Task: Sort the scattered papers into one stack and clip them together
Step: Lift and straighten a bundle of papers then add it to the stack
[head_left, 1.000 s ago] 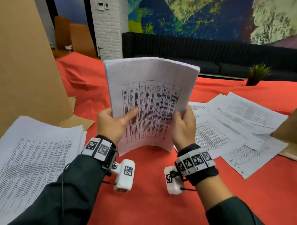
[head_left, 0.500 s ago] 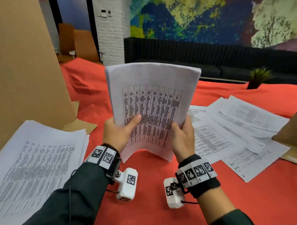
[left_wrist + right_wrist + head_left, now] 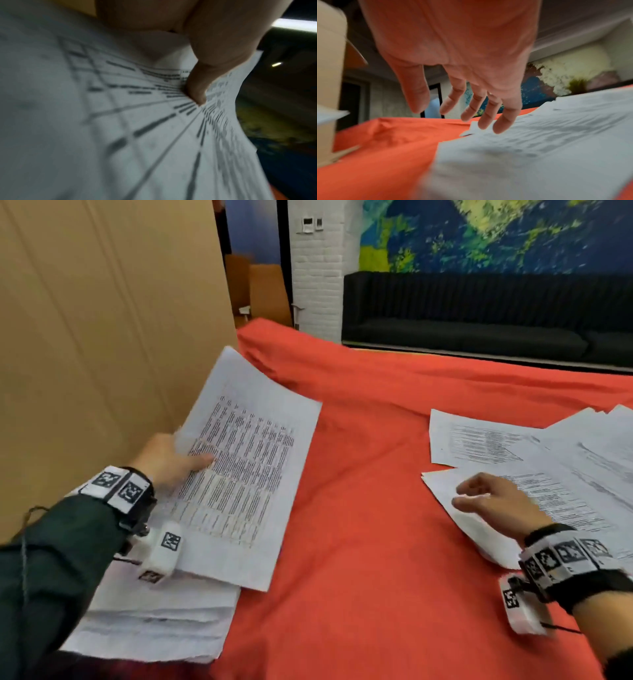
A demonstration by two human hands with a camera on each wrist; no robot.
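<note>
Left hand [image 3: 168,460]: pinches the sheaf [image 3: 253,474] at its left edge, thumb [image 3: 205,81] on the print; the fingers beneath are hidden.
Sheaf: tilted and askew over the pile [image 3: 154,621], with its near corner jutting past the pile's right edge.
Pile: thick and ragged-edged, on the left of the tabletop [image 3: 359,508], beside the cardboard [image 3: 102,337].
Right hand [image 3: 496,501]: open and holding nothing, fingers spread and slightly bent just over the near corner of the loose sheets [image 3: 565,474].
Loose sheets: fanned and overlapping on the right, well apart from the pile.
Clip: none shows in any view.
Stage: the papers lie in separate groups, so one stack is not made.
Doing it well: probably turn the sheaf until its long edges run with the pile's, and keep the thumb flat so the sheets do not fan. The right hand likely does best pressing flat and sliding the loose sheets together before lifting.
Risk: a one-handed pinch lets the sheaf sag and shed sheets, and the cloth may ruck under sliding paper.
</note>
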